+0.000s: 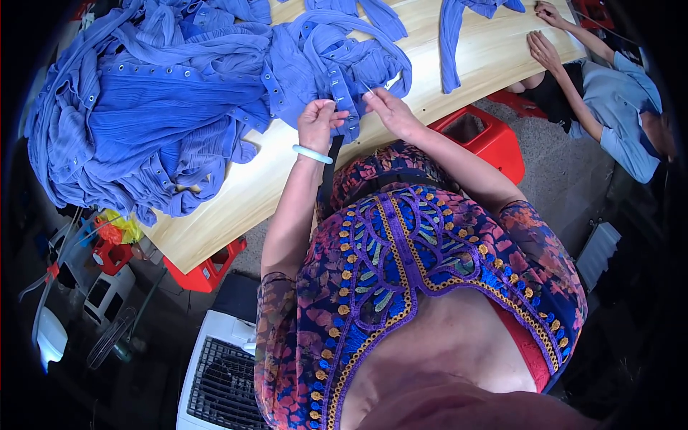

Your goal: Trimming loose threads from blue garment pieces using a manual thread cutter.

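Observation:
A blue ribbed garment (308,75) lies near the table's front edge, its button band (342,100) hanging toward me. My left hand (315,123), with a pale bangle at the wrist, is closed at the left edge of that band, thumb and fingers pinched on the fabric. My right hand (393,115) is closed just right of the band. Between its thumb and forefinger sticks out a thin, pale pointed tool (366,87), its tip toward the garment; its exact kind is too small to make out.
A large heap of similar blue garments (165,107) covers the left of the wooden table (236,190). Another blue garment (450,50) lies farther right. A person (609,100) rests their hands on the table's right end. Red stools (494,143) and a white fan-like unit (222,369) stand below.

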Tool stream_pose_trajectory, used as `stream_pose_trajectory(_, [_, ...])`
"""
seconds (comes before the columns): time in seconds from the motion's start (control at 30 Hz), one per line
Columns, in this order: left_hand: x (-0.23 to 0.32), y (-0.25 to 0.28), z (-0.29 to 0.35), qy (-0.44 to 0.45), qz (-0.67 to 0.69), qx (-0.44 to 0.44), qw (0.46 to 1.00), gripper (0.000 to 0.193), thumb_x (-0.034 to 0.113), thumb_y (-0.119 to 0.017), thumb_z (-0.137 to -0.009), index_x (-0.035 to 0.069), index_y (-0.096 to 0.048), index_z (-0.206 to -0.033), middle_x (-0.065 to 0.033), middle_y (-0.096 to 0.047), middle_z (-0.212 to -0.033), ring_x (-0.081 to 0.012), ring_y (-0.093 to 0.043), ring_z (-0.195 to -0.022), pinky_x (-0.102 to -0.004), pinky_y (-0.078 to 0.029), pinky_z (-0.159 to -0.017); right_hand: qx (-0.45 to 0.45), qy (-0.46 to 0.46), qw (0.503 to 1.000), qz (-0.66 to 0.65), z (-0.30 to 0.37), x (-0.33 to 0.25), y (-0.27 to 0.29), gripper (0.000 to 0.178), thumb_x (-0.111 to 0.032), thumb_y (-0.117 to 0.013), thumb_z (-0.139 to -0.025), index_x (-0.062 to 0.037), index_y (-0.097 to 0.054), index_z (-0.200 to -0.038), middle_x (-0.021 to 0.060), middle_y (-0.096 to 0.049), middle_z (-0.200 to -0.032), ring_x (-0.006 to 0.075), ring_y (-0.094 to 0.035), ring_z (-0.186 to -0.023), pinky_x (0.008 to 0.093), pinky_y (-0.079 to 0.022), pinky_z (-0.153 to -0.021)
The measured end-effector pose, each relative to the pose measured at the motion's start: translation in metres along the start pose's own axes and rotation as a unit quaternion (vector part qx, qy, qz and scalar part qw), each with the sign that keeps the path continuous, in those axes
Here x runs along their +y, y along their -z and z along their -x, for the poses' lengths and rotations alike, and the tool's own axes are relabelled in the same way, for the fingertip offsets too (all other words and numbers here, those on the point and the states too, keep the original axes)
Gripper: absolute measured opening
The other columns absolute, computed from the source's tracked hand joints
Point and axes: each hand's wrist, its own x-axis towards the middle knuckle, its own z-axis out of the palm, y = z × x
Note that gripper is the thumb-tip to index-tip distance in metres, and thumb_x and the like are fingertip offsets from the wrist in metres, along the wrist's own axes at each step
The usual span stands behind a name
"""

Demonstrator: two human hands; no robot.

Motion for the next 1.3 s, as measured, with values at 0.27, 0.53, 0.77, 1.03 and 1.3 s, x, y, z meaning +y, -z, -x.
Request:
stream_pose_trajectory(0.27, [-0.005, -0.001, 0.002, -0.017, 0.008, -0.029, 0.999, 0.008, 0.009, -0.048, -0.082, 0.002, -0.050, -0.081, -0.0065, -0.055, -0.078, -0.0152, -0.058, -0.074, -0.0215, -0.046, -0.061, -0.183, -0.057, 0.970, -0.150, 0.016, -0.026, 0.009, 0.047, -0.046, -0.031, -0.085, -0.0047, -0.052, -0.093, -0.0003, -0.045, -0.065, 0.0053, -0.035, -0.051, 0.0180, -0.029, -0.046])
stream_pose_trajectory(0.53, [-0.006, 0.000, 0.004, -0.034, 0.014, -0.040, 0.999, 0.006, 0.009, -0.048, -0.081, 0.003, -0.050, -0.079, -0.0049, -0.055, -0.078, -0.0122, -0.055, -0.073, -0.0223, -0.045, -0.063, -0.247, -0.166, 0.923, -0.243, 0.011, -0.024, 0.008, 0.044, -0.044, -0.032, -0.086, -0.0045, -0.052, -0.087, -0.0016, -0.043, -0.059, 0.0032, -0.029, -0.041, 0.0185, -0.022, -0.035])
stream_pose_trajectory(0.77, [-0.010, 0.002, 0.002, -0.033, 0.014, -0.054, 0.998, 0.005, 0.006, -0.048, -0.081, 0.004, -0.051, -0.077, -0.0047, -0.055, -0.080, -0.0108, -0.054, -0.072, -0.0233, -0.045, -0.068, -0.253, -0.182, 0.917, -0.250, 0.008, -0.025, 0.006, 0.043, -0.043, -0.032, -0.087, -0.0048, -0.052, -0.085, -0.0024, -0.042, -0.058, 0.0029, -0.029, -0.041, 0.0190, -0.021, -0.035])
stream_pose_trajectory(1.03, [-0.006, 0.002, 0.003, -0.031, -0.001, -0.060, 0.998, 0.006, 0.006, -0.048, -0.080, 0.004, -0.051, -0.076, -0.0063, -0.055, -0.084, -0.0151, -0.056, -0.078, -0.0235, -0.045, -0.069, -0.219, -0.163, 0.931, -0.241, 0.007, -0.027, 0.004, 0.041, -0.044, -0.036, -0.085, -0.0062, -0.053, -0.082, -0.0017, -0.043, -0.060, 0.0032, -0.029, -0.041, 0.0180, -0.022, -0.036])
stream_pose_trajectory(1.3, [0.031, -0.003, -0.001, 0.031, 0.082, -0.068, 0.994, 0.004, 0.005, -0.046, -0.080, 0.002, -0.048, -0.079, -0.0115, -0.055, -0.083, -0.0227, -0.059, -0.080, -0.0260, -0.047, -0.066, -0.031, 0.041, 0.974, -0.221, -0.017, 0.015, -0.014, 0.027, -0.022, -0.067, -0.068, -0.0037, -0.052, -0.081, 0.0001, -0.051, -0.068, 0.0079, -0.047, -0.064, 0.0215, -0.039, -0.060])
